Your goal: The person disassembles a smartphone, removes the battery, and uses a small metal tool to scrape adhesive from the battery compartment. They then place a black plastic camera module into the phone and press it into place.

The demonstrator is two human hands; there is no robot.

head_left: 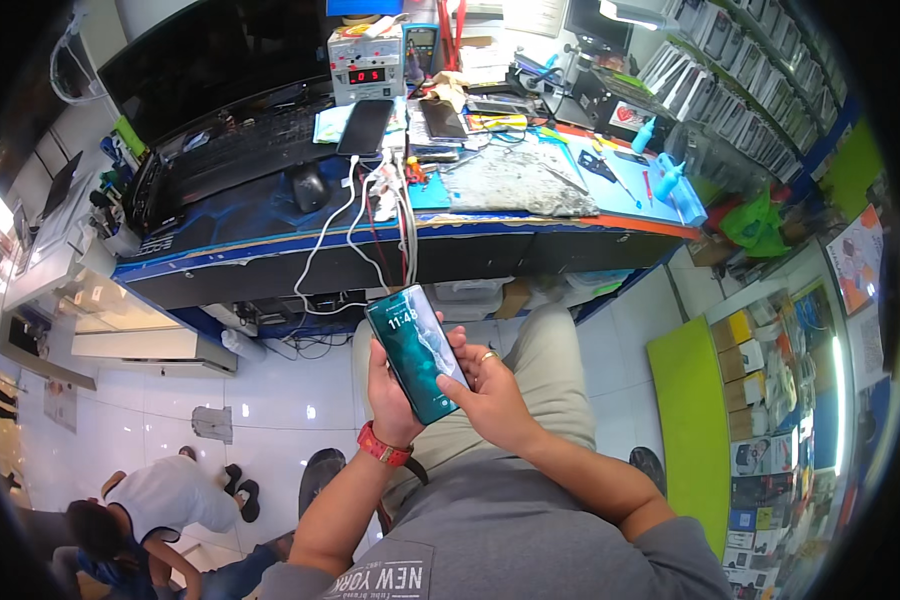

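Note:
A smartphone [410,355] with a lit teal lock screen is held above my lap, tilted a little to the left. My left hand [391,400] wraps round its left edge and lower back, a red watch on the wrist. From the other side my right hand [490,398] grips the lower right edge, with the thumb lying on the screen near the bottom. A ring shows on one right finger. The fingers behind the phone are partly hidden. White cables [355,235] hang from the bench just beyond the phone.
The workbench ahead carries a keyboard [220,155], a mouse [310,187], a dark phone [366,127], a power supply [366,65], a grey work mat [520,180] and blue bottles [670,180]. A person [160,505] bends at the lower left. Shelves of boxed goods [760,440] stand at the right.

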